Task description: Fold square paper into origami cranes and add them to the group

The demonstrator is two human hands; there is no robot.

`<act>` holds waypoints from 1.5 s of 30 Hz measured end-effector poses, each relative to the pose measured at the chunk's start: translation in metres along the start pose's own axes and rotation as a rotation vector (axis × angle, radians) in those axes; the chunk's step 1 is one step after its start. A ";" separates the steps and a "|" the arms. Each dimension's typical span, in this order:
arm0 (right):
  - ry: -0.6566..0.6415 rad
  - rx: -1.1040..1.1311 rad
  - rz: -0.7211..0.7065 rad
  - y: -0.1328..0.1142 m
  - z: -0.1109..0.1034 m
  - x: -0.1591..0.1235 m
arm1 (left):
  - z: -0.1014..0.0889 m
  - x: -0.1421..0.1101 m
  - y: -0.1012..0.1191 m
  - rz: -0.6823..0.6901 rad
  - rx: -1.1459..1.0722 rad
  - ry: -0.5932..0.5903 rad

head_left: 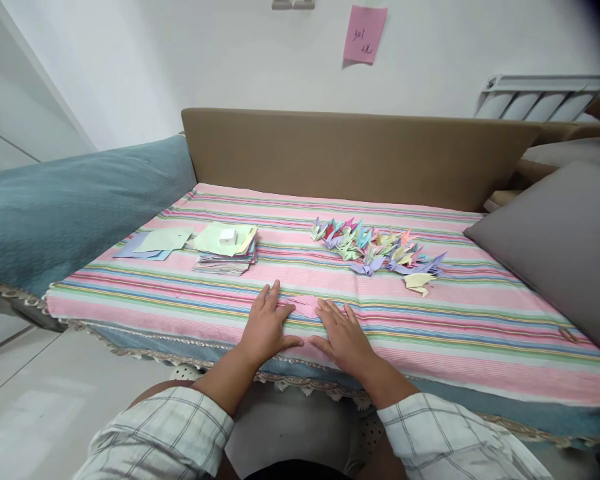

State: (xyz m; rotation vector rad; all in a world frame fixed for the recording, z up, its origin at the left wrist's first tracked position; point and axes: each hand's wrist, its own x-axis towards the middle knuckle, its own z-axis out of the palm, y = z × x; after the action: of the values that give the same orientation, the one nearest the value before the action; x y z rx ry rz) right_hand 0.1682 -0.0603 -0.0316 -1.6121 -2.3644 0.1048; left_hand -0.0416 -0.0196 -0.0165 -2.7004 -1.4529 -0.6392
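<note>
A small folded piece of pink paper (306,306) lies on the striped cloth (460,353) between my two hands. My left hand (267,325) rests flat, its fingers apart, with the index finger at the paper's left end. At the paper's right end, my right hand (344,333) lies palm down with spread fingers, its fingertips touching the edge. The paper's exact fold is hard to make out against the pink stripes. Beyond my right hand sits a cluster of folded paper cranes (363,243) in several colours, with a pale yellow crane (419,283) nearest me.
Left of centre stands a stack of coloured paper (225,257) with a small white block (227,237) on top. Loose sheets (164,240) lie farther left. A grey cushion (555,247) borders the right side, and a brown backrest (350,153) runs along the back.
</note>
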 end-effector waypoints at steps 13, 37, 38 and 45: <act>-0.001 0.026 0.005 0.000 0.001 0.001 | -0.007 0.002 0.007 0.365 0.064 -0.110; 0.026 -0.034 0.116 0.017 -0.029 -0.015 | 0.006 0.005 0.005 0.358 -0.022 -0.220; 0.013 -0.034 0.135 0.016 -0.031 -0.015 | 0.007 0.005 0.005 0.358 -0.021 -0.221; -0.012 -0.012 0.232 0.011 -0.032 -0.011 | 0.008 0.005 0.004 0.355 -0.017 -0.210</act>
State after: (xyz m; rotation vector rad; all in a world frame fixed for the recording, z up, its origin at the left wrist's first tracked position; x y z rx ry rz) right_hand 0.1908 -0.0697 -0.0050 -1.8909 -2.1807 0.1472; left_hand -0.0333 -0.0166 -0.0212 -3.0041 -0.9536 -0.3582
